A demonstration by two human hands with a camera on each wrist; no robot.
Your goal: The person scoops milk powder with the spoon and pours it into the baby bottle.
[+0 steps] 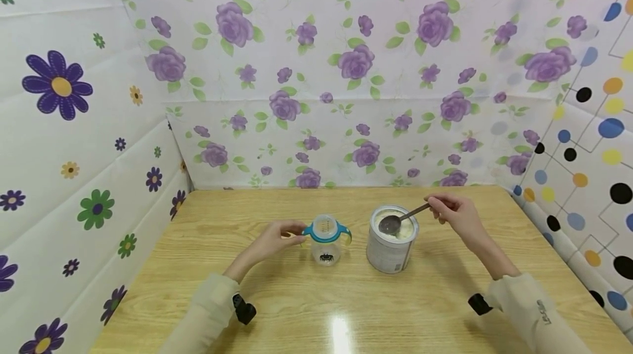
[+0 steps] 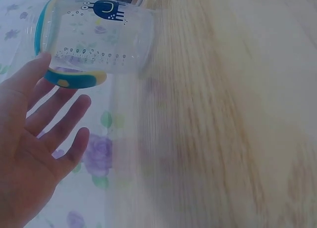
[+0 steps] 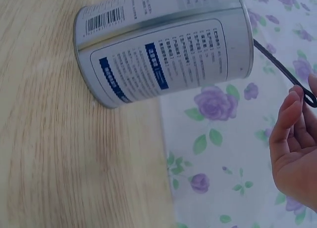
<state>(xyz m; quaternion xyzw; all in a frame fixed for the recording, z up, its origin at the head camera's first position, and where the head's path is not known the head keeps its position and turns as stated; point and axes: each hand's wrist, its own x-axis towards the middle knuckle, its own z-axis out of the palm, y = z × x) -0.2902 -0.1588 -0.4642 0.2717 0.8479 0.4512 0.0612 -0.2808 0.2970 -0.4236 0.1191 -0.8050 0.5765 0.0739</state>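
A clear baby bottle [image 1: 326,252] with a blue collar and two side handles stands upright on the table. My left hand [image 1: 280,237] pinches its left handle [image 2: 74,79] between thumb and forefinger, the other fingers spread loosely below. To its right is a tin [image 1: 388,255] of pale powder, its top uncovered and its printed side facing the right wrist camera. My right hand [image 1: 456,214] grips the end of a dark spoon [image 1: 415,211]. The spoon's bowl [image 1: 390,225] is inside the tin's mouth, low over the powder.
The light wooden table [image 1: 296,304] runs back to a flower-patterned cloth wall [image 1: 316,139]. Patterned cloths also hang at the left and right sides. Bottle and tin stand a short gap apart near the middle.
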